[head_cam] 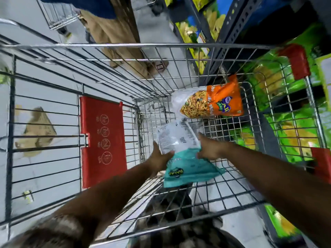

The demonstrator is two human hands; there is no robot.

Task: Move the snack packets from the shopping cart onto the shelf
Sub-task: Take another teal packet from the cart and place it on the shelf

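Both my arms reach down into the wire shopping cart (161,45). A teal and clear snack packet (180,154) lies near the cart's bottom, and my left hand (159,158) grips its left edge while my right hand (208,148) grips its right edge. An orange and clear snack packet (209,102) of yellow mix rests farther in, against the far right corner of the basket. The shelf (232,20) stands to the right of the cart, filled with green and yellow packets (279,83).
The cart's red child-seat flap (102,140) hangs on the left inside wall, and red corner bumpers (297,59) sit on the right rim. Another person's legs in tan trousers (114,33) stand beyond the cart, next to a second cart (57,15). Paper scraps (35,129) lie on the floor at left.
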